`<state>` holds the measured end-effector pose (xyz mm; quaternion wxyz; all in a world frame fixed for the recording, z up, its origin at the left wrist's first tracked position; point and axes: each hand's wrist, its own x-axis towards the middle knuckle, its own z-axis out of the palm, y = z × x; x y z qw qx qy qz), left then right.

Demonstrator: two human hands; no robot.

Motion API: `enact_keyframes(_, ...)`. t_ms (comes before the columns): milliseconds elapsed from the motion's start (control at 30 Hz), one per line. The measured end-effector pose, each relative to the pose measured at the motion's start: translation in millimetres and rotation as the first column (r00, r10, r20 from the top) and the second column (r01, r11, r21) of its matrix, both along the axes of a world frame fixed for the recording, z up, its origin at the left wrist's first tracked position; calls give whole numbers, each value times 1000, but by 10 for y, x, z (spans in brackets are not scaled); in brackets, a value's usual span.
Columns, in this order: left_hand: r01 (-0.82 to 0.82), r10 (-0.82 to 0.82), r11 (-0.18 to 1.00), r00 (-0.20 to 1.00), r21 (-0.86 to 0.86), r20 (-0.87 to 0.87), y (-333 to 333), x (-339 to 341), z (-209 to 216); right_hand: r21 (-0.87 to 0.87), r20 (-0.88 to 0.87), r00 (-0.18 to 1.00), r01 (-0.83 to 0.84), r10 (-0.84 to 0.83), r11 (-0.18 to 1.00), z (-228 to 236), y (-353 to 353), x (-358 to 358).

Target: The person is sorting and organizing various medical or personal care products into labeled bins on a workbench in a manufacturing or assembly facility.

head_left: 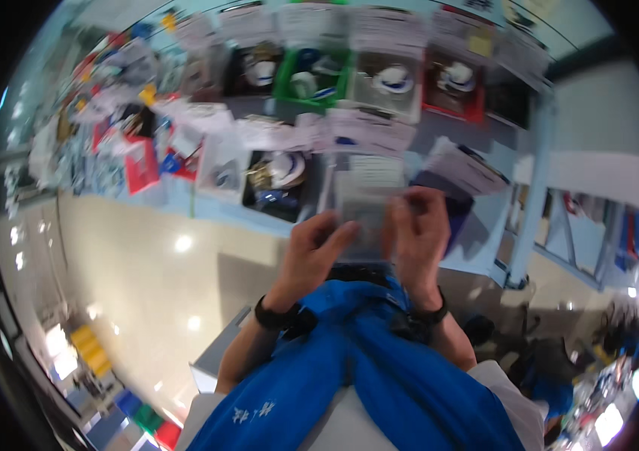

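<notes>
- Clear plastic bag [364,214], held up over the near edge of the blue shelf [477,259].
- Left hand [312,252]: fingers curled, pinching the bag's left side.
- Right hand [418,229]: closed on the right side (motion blur hides the exact grip).
- Bag between both hands, long axis roughly upright.

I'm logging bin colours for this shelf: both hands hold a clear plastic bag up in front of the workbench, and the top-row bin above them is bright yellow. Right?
Not quite. The head view shows the left hand and right hand holding the clear plastic bag, but that top-row plastic bin is green, not yellow.
</notes>
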<state>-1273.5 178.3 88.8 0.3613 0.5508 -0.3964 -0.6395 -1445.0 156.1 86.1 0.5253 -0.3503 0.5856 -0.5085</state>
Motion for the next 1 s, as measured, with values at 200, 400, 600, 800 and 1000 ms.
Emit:
enact_keyframes(200, -47, 46, 999, 987, 4, 153, 144, 282, -201, -61, 175, 984, -4, 14, 998, -388, 117, -149)
enact_keyframes(400, -213, 205, 963, 976, 167, 68, 321, 602, -363, 23, -184, 970, 163, -156, 986, -1017, 343, -1131)
enact_keyframes(600, -284, 298, 929, 954, 238, -27, 457, 826, -738, 86, -467, 863, 259, -191, 962, -1561, 459, -1544)
enact_keyframes(800, -297, 299, 922, 954, 248, 29, 684, 1239, -1160, 190, -530, 847, 167, -42, 968, -1799, 489, -1368)
enact_keyframes(1000, -494, 458, 840, 867, 222, 195, 904, 1957, -1498, 210, -510, 858, 196, -64, 958, -1869, 431, -1334)
